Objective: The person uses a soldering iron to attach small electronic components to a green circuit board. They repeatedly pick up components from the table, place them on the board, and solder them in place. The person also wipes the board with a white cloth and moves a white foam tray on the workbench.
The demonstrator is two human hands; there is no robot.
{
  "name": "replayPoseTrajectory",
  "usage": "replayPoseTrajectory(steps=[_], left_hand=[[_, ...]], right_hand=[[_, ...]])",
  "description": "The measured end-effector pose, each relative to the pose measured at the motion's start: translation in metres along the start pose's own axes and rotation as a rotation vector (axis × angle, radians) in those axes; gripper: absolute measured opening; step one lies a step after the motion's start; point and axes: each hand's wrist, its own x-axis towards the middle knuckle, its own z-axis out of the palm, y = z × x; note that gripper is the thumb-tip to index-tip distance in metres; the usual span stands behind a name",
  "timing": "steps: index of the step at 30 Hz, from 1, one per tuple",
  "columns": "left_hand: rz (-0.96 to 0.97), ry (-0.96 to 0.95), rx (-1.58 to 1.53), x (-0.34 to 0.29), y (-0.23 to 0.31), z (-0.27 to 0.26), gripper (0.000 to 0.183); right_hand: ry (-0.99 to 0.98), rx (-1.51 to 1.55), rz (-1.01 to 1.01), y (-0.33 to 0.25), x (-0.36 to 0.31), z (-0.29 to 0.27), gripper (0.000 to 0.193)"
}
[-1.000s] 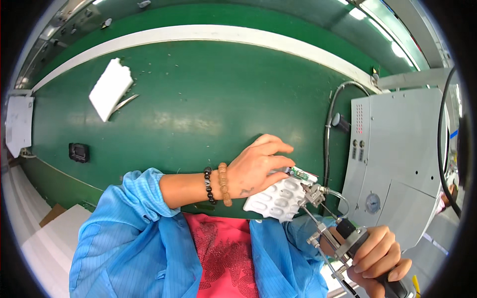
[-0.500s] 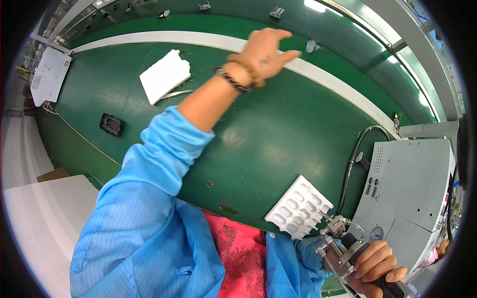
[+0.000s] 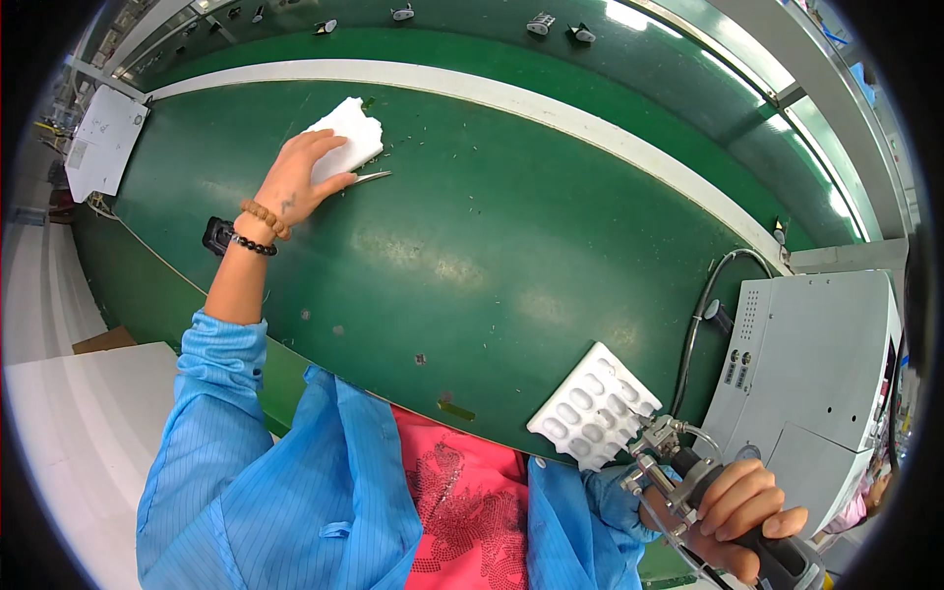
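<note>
My left hand [image 3: 301,177] is over a white foam block [image 3: 362,136] at the far left of the green bench, its fingers spread along the near side. Its thumb reaches toward thin pointed tweezers [image 3: 374,177] lying beside the block. In my right hand [image 3: 742,516], low on the right, is a dispensing gun [image 3: 678,462] with a dark grip and metal fittings, held in wrapped fingers. The gun's front end is over the corner of a white tray [image 3: 580,405] with oval hollows, near the bench's front edge.
A grey machine box [image 3: 801,364] stands at the right, with a black hose [image 3: 685,344] beside it. A black holder [image 3: 215,237] sits partly behind my left wrist. Past the white rail [image 3: 433,74], several small parts, one a grey part [image 3: 582,34], lie on the dark far surface.
My left hand has swung from beyond the white rail back left to the foam block. A small grey part has shifted farther away past the rail. My right hand stays nearly still.
</note>
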Motion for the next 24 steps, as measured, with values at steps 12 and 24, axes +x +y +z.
replayPoseTrajectory(steps=[12, 24], left_hand=[[-0.179, 0.498, -0.081, 0.001, 0.000, -0.034, 0.023], [-0.300, 0.232, -0.286, -0.025, 0.025, -0.030, 0.027]], right_hand=[[0.036, 0.022, -0.049, 0.006, -0.002, 0.001, 0.040], [-0.031, 0.048, -0.014, 0.005, -0.004, -0.003, 0.042]])
